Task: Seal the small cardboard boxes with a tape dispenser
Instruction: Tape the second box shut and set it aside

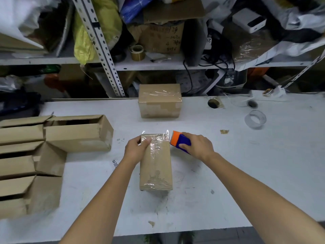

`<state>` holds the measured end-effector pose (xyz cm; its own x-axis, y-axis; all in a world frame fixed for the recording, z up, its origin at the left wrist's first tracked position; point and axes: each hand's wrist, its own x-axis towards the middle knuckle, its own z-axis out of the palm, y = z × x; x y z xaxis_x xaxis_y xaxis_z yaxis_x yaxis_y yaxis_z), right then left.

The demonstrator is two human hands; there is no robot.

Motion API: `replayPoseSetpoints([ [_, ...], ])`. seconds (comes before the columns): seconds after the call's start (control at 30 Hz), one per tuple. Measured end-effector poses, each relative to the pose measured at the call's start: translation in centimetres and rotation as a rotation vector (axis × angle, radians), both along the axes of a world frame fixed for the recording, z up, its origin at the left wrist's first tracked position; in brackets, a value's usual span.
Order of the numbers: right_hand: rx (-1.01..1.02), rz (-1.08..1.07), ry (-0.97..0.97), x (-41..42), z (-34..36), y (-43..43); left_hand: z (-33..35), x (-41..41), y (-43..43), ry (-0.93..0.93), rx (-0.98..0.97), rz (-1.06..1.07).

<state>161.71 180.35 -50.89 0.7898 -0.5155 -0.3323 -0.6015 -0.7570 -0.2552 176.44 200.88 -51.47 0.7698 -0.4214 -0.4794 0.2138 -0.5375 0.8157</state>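
Note:
A small closed cardboard box (156, 168) lies lengthwise in the middle of the white table (246, 173), with clear tape across its far end and along its top seam. My left hand (135, 148) grips the box's far left corner, thumb pressing on the tape. My right hand (197, 146) holds an orange and blue tape dispenser (179, 140) just beside the box's far right corner, its toothed edge against the tape end. A second box (159, 101), sealed with tape, stands at the table's far edge.
Several open, unsealed boxes (52, 138) are stacked along the left side of the table. A clear tape roll (255, 119) and other rolls (213, 103) lie at the far right. Cluttered metal shelving (98, 41) stands behind the table.

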Motion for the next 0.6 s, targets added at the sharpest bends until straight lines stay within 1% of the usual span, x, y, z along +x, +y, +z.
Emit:
replayPoseSetpoints([
  [0.07, -0.023, -0.03, 0.001, -1.1, -0.3, -0.5, -0.1, -0.1, 0.1, 0.011, -0.007, 0.006],
  [0.17, -0.125, -0.015, 0.048, -2.9, -1.1, -0.7, 0.1, -0.3, 0.1, 0.022, -0.011, 0.013],
  [0.27, -0.206, 0.073, 0.053, -4.3, -2.4, -0.2, 0.0, -0.3, 0.3, 0.045, -0.027, 0.031],
  [0.37, -0.079, 0.113, 0.077, -5.2, -3.4, 0.4, 0.1, -0.6, 0.7, 0.07, -0.047, 0.054],
  [0.47, 0.074, 0.056, 0.139, -5.8, -3.5, 1.1, 0.6, -1.1, 0.8, 0.052, -0.059, 0.057],
  [0.5, 0.097, 0.053, 0.159, -5.9, -3.2, 1.5, 1.0, -1.4, 0.9, 0.043, -0.068, 0.056],
  [0.53, 0.089, 0.064, 0.168, -5.8, -2.8, 1.8, 1.5, -1.6, 0.9, 0.037, -0.078, 0.057],
  [0.6, -0.011, 0.079, 0.147, -5.1, -1.0, 2.0, 2.9, -2.1, 1.0, 0.024, -0.105, 0.063],
])
